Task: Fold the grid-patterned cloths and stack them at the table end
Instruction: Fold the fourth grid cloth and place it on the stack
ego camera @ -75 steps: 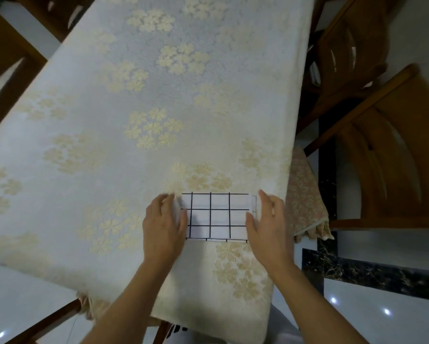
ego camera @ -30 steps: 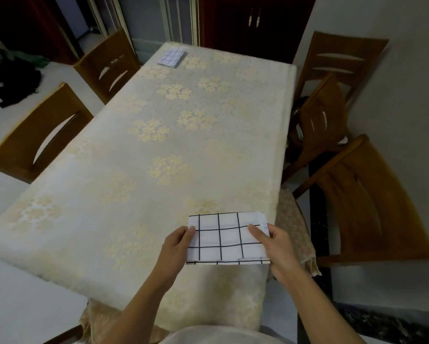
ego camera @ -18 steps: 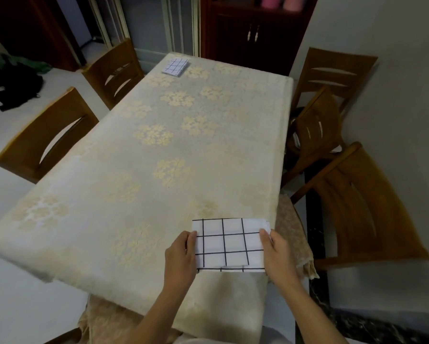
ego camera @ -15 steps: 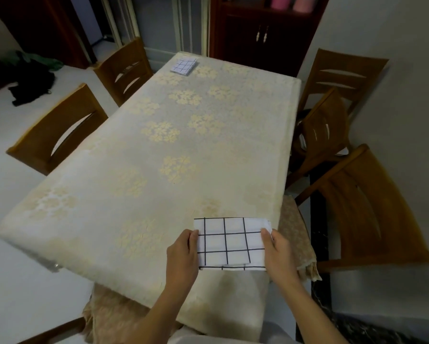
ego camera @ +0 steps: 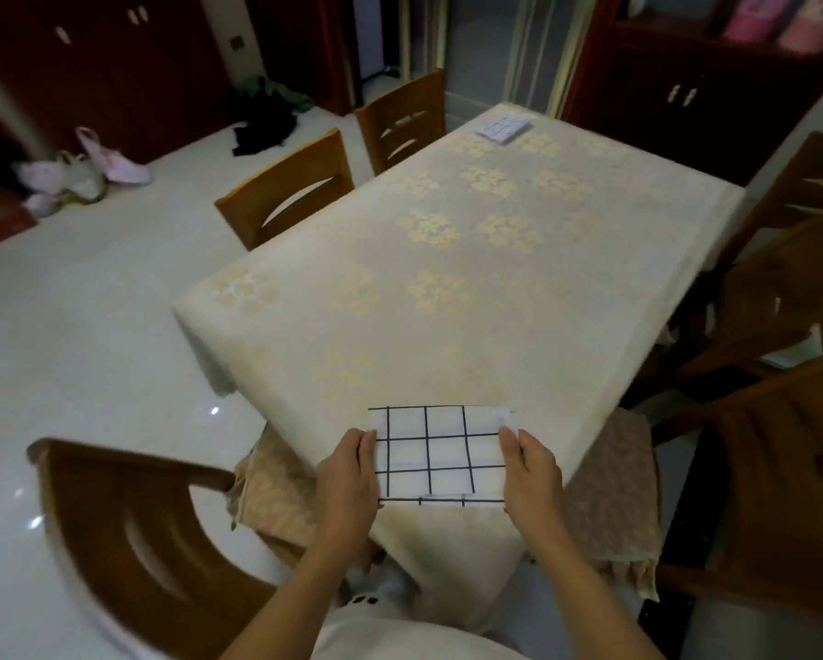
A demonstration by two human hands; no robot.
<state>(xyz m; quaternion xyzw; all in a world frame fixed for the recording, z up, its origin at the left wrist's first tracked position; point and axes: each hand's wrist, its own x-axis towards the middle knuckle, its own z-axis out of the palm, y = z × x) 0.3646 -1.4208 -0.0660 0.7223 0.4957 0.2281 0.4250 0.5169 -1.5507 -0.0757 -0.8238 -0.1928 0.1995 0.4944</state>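
Head view: we are holding the folded grid cloth (ego camera: 440, 452) just above the near end of the table (ego camera: 471, 288), one hand at each short edge. Our left hand (ego camera: 347, 478) is pinching the left edge, fingers curled round it. Our right hand (ego camera: 531, 473) is gripping the right edge likewise. Another folded grid cloth (ego camera: 502, 127) (small, blurred) is lying at the table's far end.

text: none legible | labels: none | brands: none | numbers: none | signs: none

Cloth (ego camera: 440, 452) at near table (ego camera: 495, 302) end
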